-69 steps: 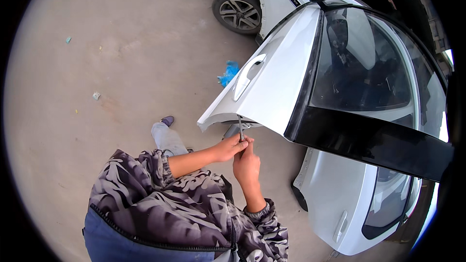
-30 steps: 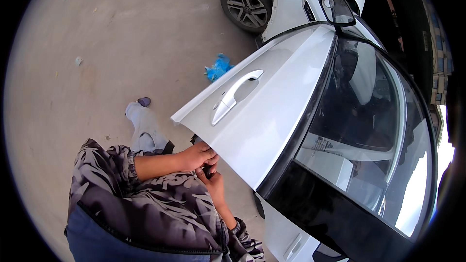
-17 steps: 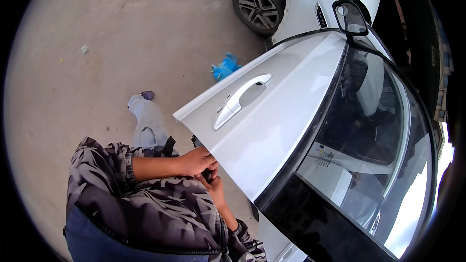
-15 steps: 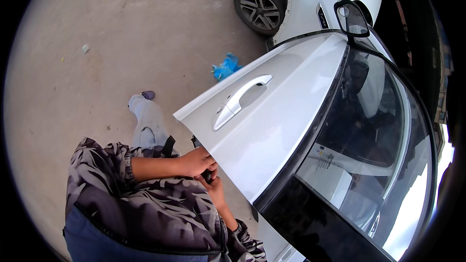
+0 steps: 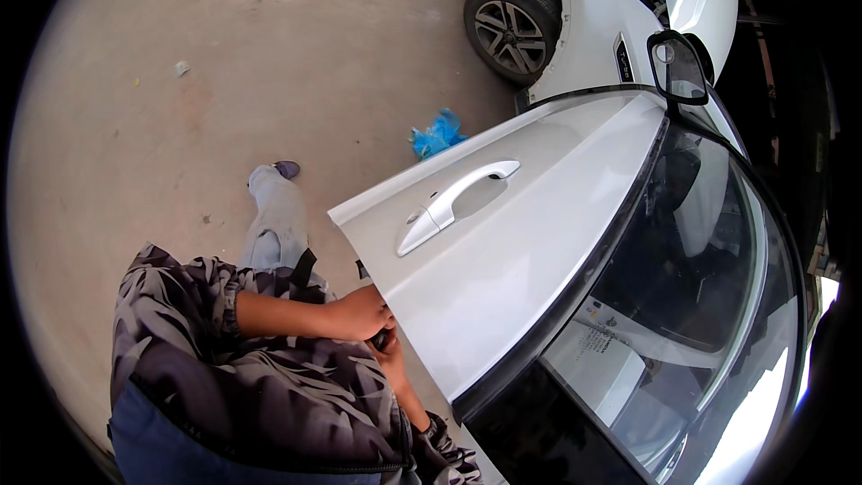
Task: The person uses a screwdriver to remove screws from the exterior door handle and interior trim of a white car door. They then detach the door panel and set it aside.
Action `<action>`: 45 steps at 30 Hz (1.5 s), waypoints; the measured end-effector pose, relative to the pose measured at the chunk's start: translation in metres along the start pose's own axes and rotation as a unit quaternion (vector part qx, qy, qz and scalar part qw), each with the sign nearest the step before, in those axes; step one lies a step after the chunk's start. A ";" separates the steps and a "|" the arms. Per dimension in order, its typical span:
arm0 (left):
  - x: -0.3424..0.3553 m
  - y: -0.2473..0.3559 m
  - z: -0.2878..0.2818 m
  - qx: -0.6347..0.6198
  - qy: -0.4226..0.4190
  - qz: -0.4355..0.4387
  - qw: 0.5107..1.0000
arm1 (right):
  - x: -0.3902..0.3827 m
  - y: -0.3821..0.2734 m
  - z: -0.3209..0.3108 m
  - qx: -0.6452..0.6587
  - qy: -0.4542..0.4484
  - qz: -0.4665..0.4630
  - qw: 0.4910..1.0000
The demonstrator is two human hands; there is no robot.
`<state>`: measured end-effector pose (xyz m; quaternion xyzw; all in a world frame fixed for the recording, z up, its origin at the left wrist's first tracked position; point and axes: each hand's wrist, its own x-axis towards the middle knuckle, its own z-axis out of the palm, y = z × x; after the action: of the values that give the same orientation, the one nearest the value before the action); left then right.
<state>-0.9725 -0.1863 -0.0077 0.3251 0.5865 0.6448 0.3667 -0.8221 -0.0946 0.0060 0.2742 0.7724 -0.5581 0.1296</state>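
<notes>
A white car door [image 5: 521, 251] stands ajar beside me, its silver handle [image 5: 453, 207] facing up in the view. Right by the door's free edge, my left hand [image 5: 357, 313] is closed, its fingers curled and partly hidden behind that edge. Just below, my right hand [image 5: 392, 366] is closed too, close against the left one. A small dark object [image 5: 381, 339] shows between the two hands; its kind is too hidden to make out.
Ahead are the car's front wheel [image 5: 514, 34] and a side mirror [image 5: 679, 69]. A crumpled blue plastic bag [image 5: 437, 134] lies on the concrete floor [image 5: 296, 54] beyond the door. Through the window [image 5: 664, 242], the car's interior shows.
My view has shifted slightly, so the car sits lower and farther right in it. Both hands stay together at the door's edge, drawn closer to each other around the dark object.
</notes>
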 end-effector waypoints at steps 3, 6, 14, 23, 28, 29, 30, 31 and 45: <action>0.000 -0.003 0.006 0.046 0.023 0.030 0.998 | 0.001 -0.010 -0.004 0.024 -0.014 0.033 0.999; -0.003 0.007 0.004 0.065 0.027 0.061 0.996 | 0.002 -0.017 -0.008 0.026 -0.032 0.043 0.998; -0.001 -0.001 0.009 0.021 0.019 -0.048 0.998 | 0.001 -0.011 -0.007 0.030 -0.024 0.047 0.998; 0.008 0.013 -0.005 -0.127 0.014 -0.055 0.990 | 0.003 -0.087 0.011 -0.111 0.071 0.123 0.984; 0.001 0.015 0.010 -0.090 0.064 -0.017 0.994 | -0.004 -0.009 0.009 -0.092 0.111 0.043 0.989; -0.005 0.011 0.016 -0.071 0.074 0.002 0.995 | -0.008 -0.016 0.010 -0.085 0.114 0.052 0.989; -0.010 0.010 0.022 -0.049 0.079 0.013 0.996 | -0.008 -0.028 0.005 -0.085 0.111 0.064 0.988; -0.009 0.001 0.025 -0.036 0.075 0.015 0.996 | -0.004 -0.025 0.003 -0.078 0.105 0.069 0.989; -0.017 0.018 0.030 -0.008 0.052 0.035 0.998 | -0.024 -0.067 -0.014 -0.043 0.075 0.207 0.975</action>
<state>-0.9396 -0.1855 0.0131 0.3086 0.5880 0.6781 0.3151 -0.8388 -0.1034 0.0758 0.4632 0.7295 -0.4636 0.1956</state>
